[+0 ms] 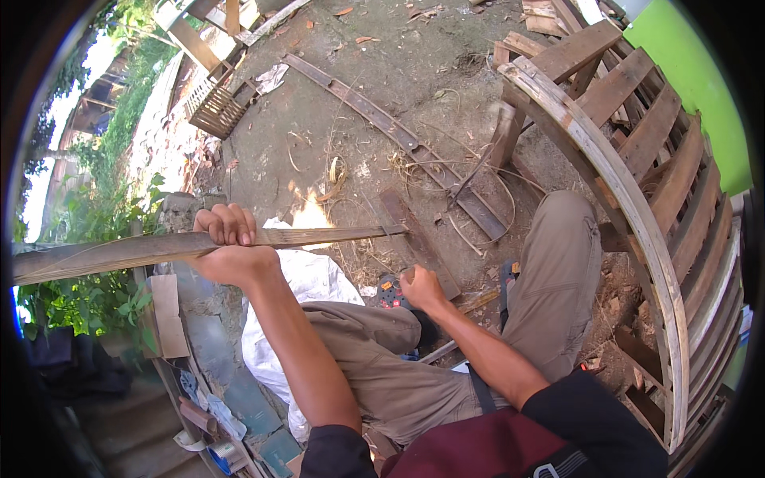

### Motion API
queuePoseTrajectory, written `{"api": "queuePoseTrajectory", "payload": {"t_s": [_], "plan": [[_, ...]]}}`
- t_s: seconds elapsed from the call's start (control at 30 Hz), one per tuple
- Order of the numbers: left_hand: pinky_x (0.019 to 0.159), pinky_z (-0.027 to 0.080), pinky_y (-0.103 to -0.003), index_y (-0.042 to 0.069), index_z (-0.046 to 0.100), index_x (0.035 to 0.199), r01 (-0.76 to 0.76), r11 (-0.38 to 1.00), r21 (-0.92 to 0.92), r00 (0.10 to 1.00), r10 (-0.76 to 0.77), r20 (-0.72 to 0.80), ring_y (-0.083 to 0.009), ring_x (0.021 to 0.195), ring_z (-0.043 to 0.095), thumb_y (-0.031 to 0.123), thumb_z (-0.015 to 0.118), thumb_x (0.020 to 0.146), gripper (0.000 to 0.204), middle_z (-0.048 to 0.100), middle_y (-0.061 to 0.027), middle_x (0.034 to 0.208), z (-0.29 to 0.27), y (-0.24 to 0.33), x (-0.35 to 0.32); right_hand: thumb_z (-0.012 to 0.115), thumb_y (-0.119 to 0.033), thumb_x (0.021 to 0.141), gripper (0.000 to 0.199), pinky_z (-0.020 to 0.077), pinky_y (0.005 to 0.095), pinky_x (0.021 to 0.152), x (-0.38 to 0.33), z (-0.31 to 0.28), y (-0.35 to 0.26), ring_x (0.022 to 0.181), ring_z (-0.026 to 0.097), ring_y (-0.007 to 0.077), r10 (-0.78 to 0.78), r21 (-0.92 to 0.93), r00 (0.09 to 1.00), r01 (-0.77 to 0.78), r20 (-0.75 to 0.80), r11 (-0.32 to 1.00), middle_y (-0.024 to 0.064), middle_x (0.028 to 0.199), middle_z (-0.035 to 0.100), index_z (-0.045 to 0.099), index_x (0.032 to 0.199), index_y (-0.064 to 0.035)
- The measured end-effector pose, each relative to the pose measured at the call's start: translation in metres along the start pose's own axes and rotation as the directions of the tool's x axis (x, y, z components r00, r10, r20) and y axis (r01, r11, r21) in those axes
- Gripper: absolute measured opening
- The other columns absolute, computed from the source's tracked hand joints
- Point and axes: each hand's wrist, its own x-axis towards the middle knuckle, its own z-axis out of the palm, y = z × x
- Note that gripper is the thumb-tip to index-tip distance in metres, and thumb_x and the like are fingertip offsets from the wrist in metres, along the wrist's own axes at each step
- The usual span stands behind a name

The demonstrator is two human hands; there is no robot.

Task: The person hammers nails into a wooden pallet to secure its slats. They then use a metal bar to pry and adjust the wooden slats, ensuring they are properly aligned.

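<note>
My left hand [231, 247] is wrapped around a long wooden strip [103, 256] that runs across from the left edge. The strip narrows toward its right end, which reaches over a brown board [414, 239] on the ground. My right hand [422, 288] is closed just below that tip, apart from the strip. A thin, faint line rises from near the right fist, too indistinct to name. Whatever the right fingers hold is hidden. My knees are bent on either side of the right hand.
A slatted wooden frame [637, 199] curves along the right side, near a green wall [693, 88]. A long dark beam [374, 119] lies on the dirt ahead. A plastic crate [213, 110] stands at far left. White sacking [315, 279] lies beside my left leg.
</note>
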Motion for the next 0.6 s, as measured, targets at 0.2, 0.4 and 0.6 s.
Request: {"api": "queuePoseTrajectory", "payload": {"t_s": [0.2,0.4,0.6], "plan": [[0.037,0.017,-0.026,0.017,0.026,0.061,-0.007,0.999,-0.036,0.999,0.009,0.042,-0.0102,0.041,0.023,0.048,0.030,0.100,0.050,0.027,0.0001,0.051,-0.004,0.001,-0.012,0.071,-0.023,0.087,0.029,0.0521,0.0453,0.061,-0.041,-0.083,-0.158,0.068,0.068,0.0430,-0.329,0.378,0.940,0.275,0.087,0.884,0.0238,0.068,0.066,0.059,0.084,0.0041],[0.037,0.019,-0.025,0.016,0.026,0.060,0.006,0.998,-0.058,0.995,0.000,0.100,-0.0106,0.040,0.023,0.048,0.030,0.101,0.051,0.027,-0.0004,0.050,-0.003,0.007,-0.030,0.069,-0.018,0.082,0.028,0.0536,0.0483,0.067,-0.030,-0.079,-0.108,0.072,0.068,0.0452,-0.171,0.272,0.965,0.113,0.200,0.956,0.0268,0.072,0.066,0.062,0.090,0.0069],[0.037,0.020,-0.025,0.016,0.028,0.060,0.012,0.995,-0.103,0.990,0.003,0.140,-0.0109,0.041,0.022,0.047,0.031,0.100,0.051,0.027,-0.0010,0.050,-0.010,0.007,-0.041,0.068,-0.021,0.083,0.030,0.0537,0.0485,0.072,-0.055,-0.106,-0.161,0.075,0.068,0.0460,-0.292,0.334,0.939,0.219,0.184,0.917,0.0308,0.077,0.067,0.064,0.092,0.0072]]}}
